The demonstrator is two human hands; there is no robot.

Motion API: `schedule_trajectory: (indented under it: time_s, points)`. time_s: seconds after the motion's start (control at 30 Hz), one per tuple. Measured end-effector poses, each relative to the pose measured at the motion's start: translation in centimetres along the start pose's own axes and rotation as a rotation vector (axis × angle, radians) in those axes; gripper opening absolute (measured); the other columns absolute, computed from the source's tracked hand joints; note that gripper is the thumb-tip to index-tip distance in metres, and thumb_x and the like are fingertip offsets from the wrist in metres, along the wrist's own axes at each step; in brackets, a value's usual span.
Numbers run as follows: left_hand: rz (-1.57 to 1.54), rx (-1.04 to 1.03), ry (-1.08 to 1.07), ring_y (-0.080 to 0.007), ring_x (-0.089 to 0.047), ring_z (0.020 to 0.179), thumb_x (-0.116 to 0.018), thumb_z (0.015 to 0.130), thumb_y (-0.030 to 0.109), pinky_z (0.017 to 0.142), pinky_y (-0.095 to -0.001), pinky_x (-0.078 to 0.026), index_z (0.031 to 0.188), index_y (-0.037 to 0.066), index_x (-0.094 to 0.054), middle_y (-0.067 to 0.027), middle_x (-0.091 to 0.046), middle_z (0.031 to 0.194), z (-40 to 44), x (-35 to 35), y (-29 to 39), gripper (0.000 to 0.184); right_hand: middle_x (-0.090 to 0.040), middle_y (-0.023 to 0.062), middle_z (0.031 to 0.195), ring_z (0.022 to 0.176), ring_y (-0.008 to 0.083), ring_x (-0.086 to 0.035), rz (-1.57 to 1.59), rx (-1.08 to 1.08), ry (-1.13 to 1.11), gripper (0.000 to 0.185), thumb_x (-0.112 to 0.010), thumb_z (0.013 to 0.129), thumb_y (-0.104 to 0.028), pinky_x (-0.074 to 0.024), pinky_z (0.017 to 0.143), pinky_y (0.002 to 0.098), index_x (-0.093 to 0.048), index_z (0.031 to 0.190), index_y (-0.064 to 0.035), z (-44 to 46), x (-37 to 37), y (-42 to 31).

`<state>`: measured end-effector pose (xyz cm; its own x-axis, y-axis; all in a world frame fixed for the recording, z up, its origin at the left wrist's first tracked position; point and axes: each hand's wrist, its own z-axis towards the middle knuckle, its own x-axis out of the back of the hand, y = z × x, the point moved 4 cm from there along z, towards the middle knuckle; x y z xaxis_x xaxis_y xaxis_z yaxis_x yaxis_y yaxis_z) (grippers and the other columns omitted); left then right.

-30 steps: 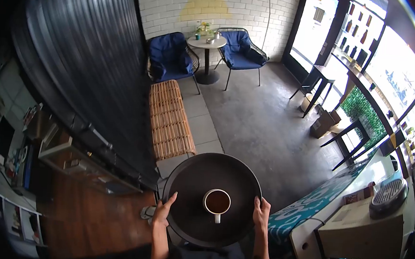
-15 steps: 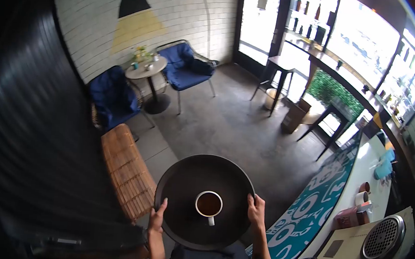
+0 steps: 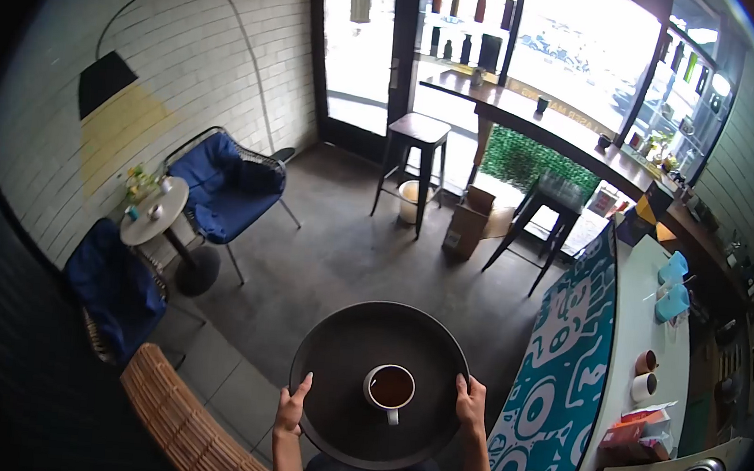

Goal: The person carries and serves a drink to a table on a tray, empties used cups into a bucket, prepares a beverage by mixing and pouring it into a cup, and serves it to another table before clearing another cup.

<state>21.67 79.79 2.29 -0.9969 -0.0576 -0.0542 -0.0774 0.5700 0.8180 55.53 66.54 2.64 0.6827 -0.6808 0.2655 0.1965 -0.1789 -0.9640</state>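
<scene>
A round dark tray (image 3: 333,347) is held out level in front of my body. My left hand (image 3: 292,409) grips its left rim, thumb on top and the fingers hidden beneath. On the opposite side my right hand (image 3: 472,404) grips the right rim in the same way. A white cup (image 3: 393,416) of dark brown drink stands upright near the tray's middle, its handle pointing toward me. Neither hand touches the cup.
A woven bench (image 3: 189,424) is at lower left, with blue chairs (image 3: 230,188) and a round table (image 3: 166,214) beyond. Stools (image 3: 420,133), a cardboard box (image 3: 468,225) and a window bar (image 3: 571,136) stand ahead. A counter (image 3: 619,370) with a teal front runs along the right.
The view has turned to the right, so the chairs, table and bench have shifted left and more of the window and counter shows. Both hands still hold the tray with the cup on it.
</scene>
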Motion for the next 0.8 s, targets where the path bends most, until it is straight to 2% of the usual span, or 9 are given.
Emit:
schedule_trajectory:
  time_s: [0.13,0.23,0.3,0.4,0.47,0.5,0.53,0.6,0.8]
  points:
    - [0.016,0.062,-0.172,-0.0333,-0.044,0.129,-0.075,0.082,0.04,0.103,-0.0389,-0.042,0.145,-0.017,-0.006,-0.0306,-0.037,0.141,4.9,-8.5,7.3,0.109,-0.041,-0.0076,0.065,0.063,0.0039,-0.035,0.064,-0.002,0.156,0.029,-0.053,0.099,-0.018,-0.0284,0.053,0.0251,-0.054,0.076,0.0,6.1,0.3,-2.4]
    - [0.045,-0.028,-0.283,-0.0299,-0.055,0.115,-0.072,0.086,0.033,0.096,-0.0358,-0.047,0.14,-0.017,-0.017,-0.0253,-0.049,0.128,10.0,-13.7,10.2,0.092,-0.049,-0.0039,0.068,0.066,0.0058,-0.043,-0.007,-0.122,0.198,0.028,-0.051,0.1,-0.019,-0.0362,0.058,0.0261,-0.059,0.085,0.0038,9.9,1.1,-2.2]
    - [0.054,-0.029,-0.36,-0.0295,-0.055,0.115,-0.072,0.087,0.031,0.096,-0.0358,-0.048,0.138,-0.016,-0.022,-0.0249,-0.05,0.127,12.0,-17.1,11.1,0.086,-0.04,-0.0074,0.065,0.062,0.0038,-0.035,0.056,-0.091,0.312,0.03,-0.053,0.1,-0.018,-0.0279,0.053,0.0258,-0.053,0.075,-0.001,11.7,1.9,-2.9]
    - [0.095,0.001,-0.36,-0.0283,-0.057,0.113,-0.07,0.088,0.029,0.095,-0.0361,-0.048,0.131,-0.013,-0.032,-0.0246,-0.051,0.127,15.4,-23.2,13.0,0.071,-0.04,-0.0068,0.064,0.062,0.004,-0.035,0.043,-0.145,0.395,0.03,-0.052,0.1,-0.018,-0.0282,0.053,0.0258,-0.053,0.075,-0.001,15.8,2.5,-2.6]
    - [0.143,0.03,-0.475,-0.0288,-0.058,0.112,-0.07,0.088,0.029,0.093,-0.0367,-0.05,0.131,-0.012,-0.032,-0.025,-0.051,0.126,17.4,-27.4,14.7,0.07,-0.041,-0.0066,0.065,0.062,0.0042,-0.036,0.035,-0.143,0.447,0.03,-0.052,0.1,-0.018,-0.0292,0.053,0.0256,-0.054,0.076,-0.0007,19.1,3.0,-1.3]
    - [0.117,0.006,-0.554,-0.0301,-0.059,0.11,-0.07,0.088,0.029,0.09,-0.0367,-0.052,0.131,-0.012,-0.031,-0.0253,-0.052,0.124,18.2,-29.3,14.8,0.071,-0.05,-0.003,0.068,0.066,0.0057,-0.043,0.01,-0.172,0.447,0.028,-0.052,0.1,-0.018,-0.0356,0.057,0.0266,-0.058,0.082,0.0023,20.1,3.9,0.0]
    - [0.127,0.003,-0.563,-0.0301,-0.059,0.11,-0.07,0.088,0.029,0.09,-0.0367,-0.052,0.131,-0.012,-0.031,-0.0253,-0.052,0.124,19.7,-31.7,15.6,0.071,-0.058,0.0005,0.071,0.07,0.0073,-0.049,-0.013,-0.201,0.446,0.028,-0.052,0.1,-0.018,-0.0421,0.062,0.0276,-0.061,0.088,0.0054,22.2,4.0,0.8]
    - [0.359,0.06,-0.443,-0.0324,-0.038,0.136,-0.065,0.088,0.038,0.112,-0.0371,-0.029,0.141,-0.018,-0.022,-0.0297,-0.041,0.142,20.7,-35.7,17.8,0.088,-0.058,0.0015,0.07,0.07,0.008,-0.05,0.0,-0.219,0.463,0.028,-0.052,0.099,-0.018,-0.0421,0.062,0.0281,-0.06,0.087,0.0061,26.5,4.5,0.2]
    - [0.238,0.037,-0.483,-0.0266,-0.051,0.124,-0.064,0.09,0.034,0.105,-0.0344,-0.039,0.131,-0.013,-0.046,-0.0237,-0.052,0.133,29.2,-47.3,21.1,0.065,-0.057,0.001,0.071,0.07,0.0081,-0.05,0.032,-0.184,0.462,0.029,-0.051,0.1,-0.017,-0.0422,0.063,0.027,-0.06,0.087,0.0069,40.8,6.6,-0.3]
